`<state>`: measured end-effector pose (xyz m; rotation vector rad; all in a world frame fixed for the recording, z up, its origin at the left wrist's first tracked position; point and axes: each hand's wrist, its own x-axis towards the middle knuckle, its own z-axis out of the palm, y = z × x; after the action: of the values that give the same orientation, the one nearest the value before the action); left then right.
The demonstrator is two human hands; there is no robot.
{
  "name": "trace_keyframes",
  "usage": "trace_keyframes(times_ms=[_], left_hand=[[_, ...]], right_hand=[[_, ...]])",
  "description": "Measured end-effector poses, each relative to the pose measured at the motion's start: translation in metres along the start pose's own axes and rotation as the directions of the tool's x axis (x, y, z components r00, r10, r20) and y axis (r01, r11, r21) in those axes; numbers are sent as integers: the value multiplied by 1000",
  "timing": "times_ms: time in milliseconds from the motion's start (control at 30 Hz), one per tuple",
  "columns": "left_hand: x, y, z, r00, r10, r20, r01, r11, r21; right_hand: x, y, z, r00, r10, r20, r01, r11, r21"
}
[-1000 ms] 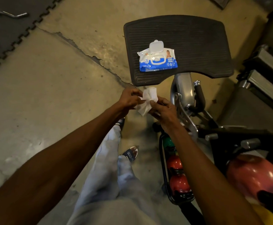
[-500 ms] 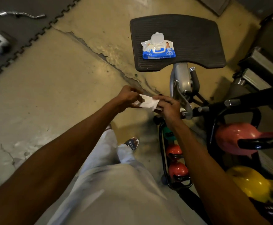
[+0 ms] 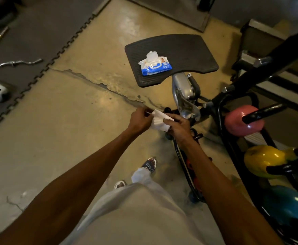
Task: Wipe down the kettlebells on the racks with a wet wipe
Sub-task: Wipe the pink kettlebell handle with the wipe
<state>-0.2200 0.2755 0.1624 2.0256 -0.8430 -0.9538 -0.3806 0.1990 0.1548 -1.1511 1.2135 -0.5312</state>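
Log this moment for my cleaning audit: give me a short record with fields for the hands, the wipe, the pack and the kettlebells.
left hand: pinches one end of the wet wipe
right hand: grips the other end
wet wipe: white, crumpled, held between both hands above the floor, touching no kettlebell
wipe pack: blue and white, flip lid open, lying on the black ribbed platform
kettlebells: pink kettlebell, yellow kettlebell and blue kettlebell on the black rack to the right
wiping: not yet begun
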Motion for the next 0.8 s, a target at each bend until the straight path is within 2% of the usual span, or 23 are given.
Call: trace_keyframes(times_ms=[167, 267, 333, 433, 600, 800], left_hand=[[-57, -2, 0, 976, 210, 57, -217, 955, 203], [-85, 17, 4, 942, 314, 114, -333, 910, 245], [-100, 33, 11, 919, 350, 180, -389, 878, 278], [-114, 56, 27, 890, 374, 260, -443, 844, 301], [-119, 83, 68, 828, 447, 338, -544, 786, 294], [-108, 135, 116, 766, 525, 371, -638, 688, 346]], right_hand=[[-41, 24, -13, 968, -64, -243, 74, 997, 34], [-69, 28, -30, 926, -70, -370, 101, 993, 66], [-87, 29, -47, 892, -83, -444, 126, 990, 69], [-106, 31, -81, 810, -136, -571, 140, 989, -36], [-123, -3, -135, 714, -200, -671, 242, 970, -31], [-110, -55, -190, 533, -433, -727, 351, 895, -275]])
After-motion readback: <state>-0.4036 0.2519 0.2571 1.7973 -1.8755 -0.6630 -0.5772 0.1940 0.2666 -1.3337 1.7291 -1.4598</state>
